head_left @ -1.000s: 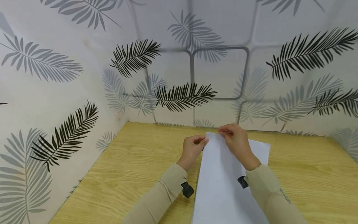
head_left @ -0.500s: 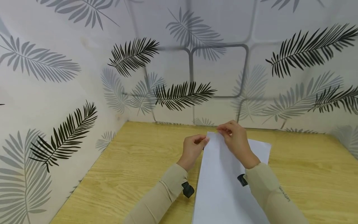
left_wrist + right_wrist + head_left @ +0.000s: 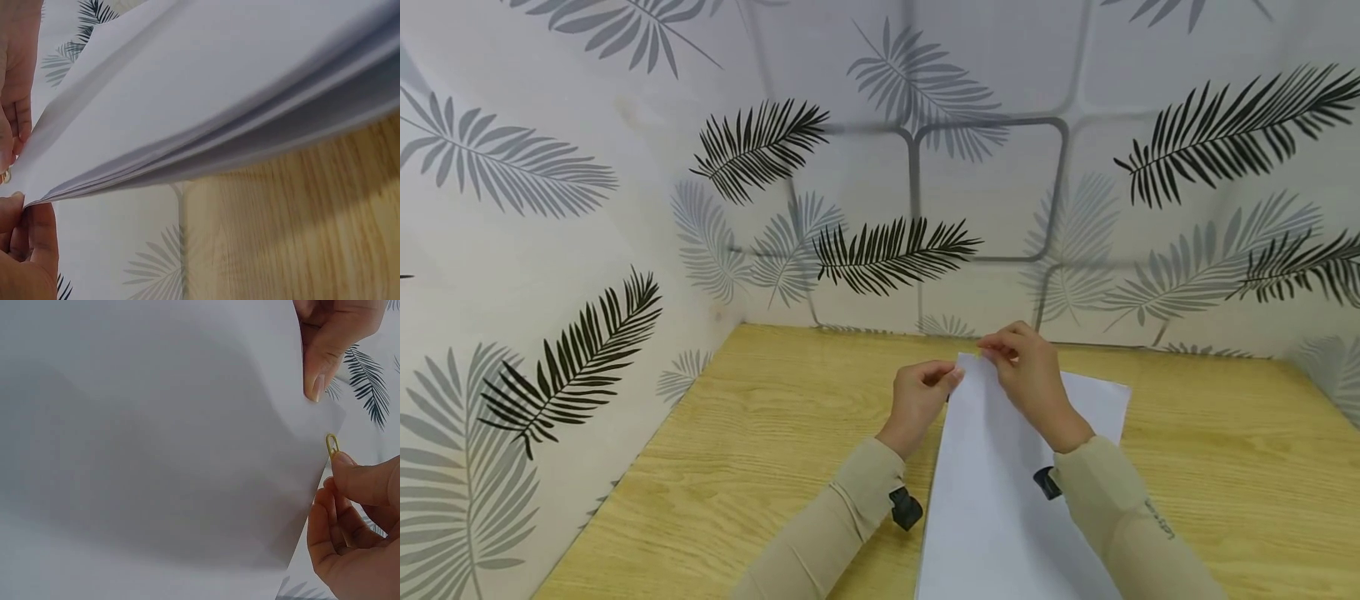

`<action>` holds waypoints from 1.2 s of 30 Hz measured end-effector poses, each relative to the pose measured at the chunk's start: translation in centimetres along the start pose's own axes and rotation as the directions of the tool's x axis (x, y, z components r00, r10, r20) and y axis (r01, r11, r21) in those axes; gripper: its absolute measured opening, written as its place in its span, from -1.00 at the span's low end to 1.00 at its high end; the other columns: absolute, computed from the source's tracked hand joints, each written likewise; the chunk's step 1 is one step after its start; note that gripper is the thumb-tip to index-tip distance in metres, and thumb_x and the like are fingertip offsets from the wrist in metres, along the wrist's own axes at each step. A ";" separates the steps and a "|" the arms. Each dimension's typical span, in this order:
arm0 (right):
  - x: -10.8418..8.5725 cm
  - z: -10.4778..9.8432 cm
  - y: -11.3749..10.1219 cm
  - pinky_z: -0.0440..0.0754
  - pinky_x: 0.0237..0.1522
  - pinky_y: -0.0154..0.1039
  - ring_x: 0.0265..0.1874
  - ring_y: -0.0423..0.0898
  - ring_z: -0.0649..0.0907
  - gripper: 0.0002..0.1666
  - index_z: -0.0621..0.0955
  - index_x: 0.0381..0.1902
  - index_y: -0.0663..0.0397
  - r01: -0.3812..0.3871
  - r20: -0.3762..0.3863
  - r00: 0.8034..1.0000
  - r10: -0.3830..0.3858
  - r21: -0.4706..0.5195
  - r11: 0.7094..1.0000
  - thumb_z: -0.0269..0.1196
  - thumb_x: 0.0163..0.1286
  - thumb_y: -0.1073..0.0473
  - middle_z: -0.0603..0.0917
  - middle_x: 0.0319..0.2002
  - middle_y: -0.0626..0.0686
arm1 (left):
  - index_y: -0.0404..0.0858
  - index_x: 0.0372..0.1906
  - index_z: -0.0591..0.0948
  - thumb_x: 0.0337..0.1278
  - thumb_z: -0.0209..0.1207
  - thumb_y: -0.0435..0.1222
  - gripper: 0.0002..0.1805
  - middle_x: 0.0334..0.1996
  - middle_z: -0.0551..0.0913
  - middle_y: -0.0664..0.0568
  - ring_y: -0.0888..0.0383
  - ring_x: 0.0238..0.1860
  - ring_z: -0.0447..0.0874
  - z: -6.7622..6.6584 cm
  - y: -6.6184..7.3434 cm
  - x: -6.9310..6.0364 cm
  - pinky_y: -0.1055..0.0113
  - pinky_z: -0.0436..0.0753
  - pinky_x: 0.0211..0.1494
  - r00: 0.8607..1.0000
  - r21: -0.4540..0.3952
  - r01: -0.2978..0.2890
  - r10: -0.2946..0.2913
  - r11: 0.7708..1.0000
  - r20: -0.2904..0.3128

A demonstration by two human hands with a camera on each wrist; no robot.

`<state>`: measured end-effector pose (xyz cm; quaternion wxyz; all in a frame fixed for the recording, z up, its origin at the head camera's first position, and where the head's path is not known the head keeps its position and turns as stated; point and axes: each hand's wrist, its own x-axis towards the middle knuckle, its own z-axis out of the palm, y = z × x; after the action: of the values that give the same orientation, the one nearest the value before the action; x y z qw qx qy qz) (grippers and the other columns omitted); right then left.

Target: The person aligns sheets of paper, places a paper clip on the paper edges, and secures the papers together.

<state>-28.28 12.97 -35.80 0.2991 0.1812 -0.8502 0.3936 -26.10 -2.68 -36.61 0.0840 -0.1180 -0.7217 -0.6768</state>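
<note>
A stack of white paper sheets (image 3: 992, 500) slants up from the table, its far end lifted. My left hand (image 3: 917, 406) pinches the far left corner between thumb and fingers; in the left wrist view the sheets' edges (image 3: 187, 140) fan apart away from that grip. Beside it, my right hand (image 3: 1036, 383) pinches a small yellow paper clip (image 3: 332, 442) between thumb and finger. The clip's loop overlaps the paper's top edge close to the corner. Whether sheets sit inside the loop, I cannot tell. In the head view the fingers mostly hide the clip.
The wood-grain table (image 3: 760, 450) extends to both sides of the paper. Behind it stands a wall (image 3: 865, 183) covered with a leaf pattern, near the table's back edge. Black wrist devices (image 3: 906, 508) are worn at both sleeves.
My right hand and the clip have shifted very slightly left along the paper's top edge. The left hand keeps its pinch, and the paper's corner has barely moved.
</note>
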 end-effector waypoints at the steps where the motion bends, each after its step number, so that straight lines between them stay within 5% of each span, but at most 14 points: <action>1: 0.0 0.0 0.0 0.63 -0.27 -0.01 -0.34 0.11 0.64 -0.88 0.72 -0.32 0.32 0.000 0.001 1.000 0.000 0.002 1.000 0.30 0.20 0.52 0.60 -0.35 0.17 | -0.55 -0.23 0.68 0.19 0.22 -0.47 -0.84 -0.38 0.65 -0.38 0.17 -0.51 0.48 0.0 0.0 0.0 0.50 0.43 -0.45 1.000 -0.001 0.003 -0.003 1.000 0.000; 7: 0.0 0.2 -0.2 0.63 -0.25 -0.01 -0.35 0.08 0.62 -0.89 0.72 -0.30 0.30 0.012 0.003 1.000 -0.012 0.002 1.000 0.31 0.20 0.48 0.61 -0.35 0.16 | -0.57 -0.23 0.68 0.18 0.23 -0.48 -0.84 -0.39 0.64 -0.40 0.23 -0.52 0.46 0.2 0.1 0.1 0.50 0.43 -0.45 1.000 -0.013 0.000 0.000 1.000 0.001; 14: -0.1 0.3 -0.3 0.64 -0.25 0.01 -0.32 0.07 0.58 -0.85 0.72 -0.22 0.30 0.020 0.029 0.999 -0.020 -0.005 1.000 0.33 0.21 0.43 0.61 -0.32 0.17 | -0.44 -0.25 0.72 0.17 0.28 -0.38 -0.83 -0.44 0.68 -0.19 0.28 -0.53 0.48 0.6 -3.5 1.9 0.47 0.47 -0.45 1.000 -0.016 0.011 -0.011 1.000 -0.011; 27: -0.8 0.7 -0.4 0.54 -0.17 0.03 -0.28 0.14 0.61 -0.74 0.66 -0.26 0.36 0.027 -0.059 0.998 -0.029 -0.043 0.999 0.45 0.09 0.34 0.67 -0.31 0.24 | -0.39 -0.23 0.74 0.17 0.29 -0.35 -0.84 -0.44 0.69 -0.07 0.29 -0.50 0.51 0.4 -3.4 1.8 0.46 0.49 -0.43 0.999 -0.008 0.040 -0.040 0.999 -0.022; 36: -1.0 1.0 -0.3 0.52 -0.15 0.07 -0.25 0.17 0.61 -0.74 0.67 -0.23 0.37 0.044 -0.044 0.998 -0.046 -0.046 0.998 0.44 0.10 0.38 0.67 -0.31 0.24 | -0.41 -0.25 0.73 0.16 0.29 -0.37 -0.85 -0.47 0.67 -0.08 0.28 -0.53 0.50 0.6 -3.6 1.8 0.45 0.49 -0.44 0.999 -0.019 0.045 -0.046 0.999 -0.024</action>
<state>-27.75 12.11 -36.83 0.3311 0.1846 -0.8475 0.3715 -28.87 -2.21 -39.58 0.0765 -0.0939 -0.7170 -0.6865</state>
